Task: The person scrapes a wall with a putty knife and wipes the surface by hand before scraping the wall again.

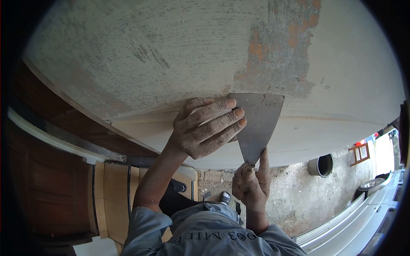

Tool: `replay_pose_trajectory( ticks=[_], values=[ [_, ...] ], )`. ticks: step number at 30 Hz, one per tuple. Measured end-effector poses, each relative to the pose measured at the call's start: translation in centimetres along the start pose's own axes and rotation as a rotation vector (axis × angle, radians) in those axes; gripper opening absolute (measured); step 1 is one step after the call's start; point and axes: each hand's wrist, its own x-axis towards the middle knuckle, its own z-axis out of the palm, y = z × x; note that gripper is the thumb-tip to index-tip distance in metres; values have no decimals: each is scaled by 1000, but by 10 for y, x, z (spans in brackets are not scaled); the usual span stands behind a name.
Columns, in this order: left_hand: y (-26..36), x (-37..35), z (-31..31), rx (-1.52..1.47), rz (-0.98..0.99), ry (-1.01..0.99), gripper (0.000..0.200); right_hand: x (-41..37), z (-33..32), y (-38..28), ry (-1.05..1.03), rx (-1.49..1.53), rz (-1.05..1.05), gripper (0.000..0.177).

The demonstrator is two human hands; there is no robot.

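The broad scraper (259,123) stands blade up against the wall (136,38), its straight top edge lying just below a rough patch (277,55) where grey and orange show through the pale coat. The right hand (253,186) is closed round the short handle beneath the blade, one finger stretched up beside the blade's narrow neck. The left hand (208,127), dusted with pale powder, is fairly flat, its fingers extended and slightly parted; three fingertips overlap the blade's left edge (whether they press on the metal, I cannot tell). The blade widens from the neck to two sharp corners, and its right edge is free of the hands, with bare wall beside it. A shallow ridge (324,120) crosses the wall to the right of the blade, and below that the wall ends in a curved lower edge. Past this edge, on the right, the concrete ground (294,192) leaves open room as far as a round grey container (315,167), a small wooden frame (360,161) and a silver vehicle (376,222), all well apart from the hands. On the left the room is tighter: tan steps (115,183) and a brown door (47,183) lie near the left arm.
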Motion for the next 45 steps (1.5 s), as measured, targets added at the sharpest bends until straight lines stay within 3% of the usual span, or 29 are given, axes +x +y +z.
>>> replay_pose_trajectory(
  ticks=[11,20,23,43,45],
  values=[
    [0,4,3,-76,-70,45,20,0,16,-12,90,-117,6,59],
    [-6,4,3,-34,52,33,29,-6,14,-11,109,-169,-27,60],
    [-3,5,5,-98,-50,72,23,1,22,-11,120,-213,-64,60],
    [-9,2,5,0,130,43,30,-7,24,-3,137,-163,-97,62],
    [-6,2,10,-49,23,90,24,-3,25,-5,131,-185,-94,63]
  ],
)
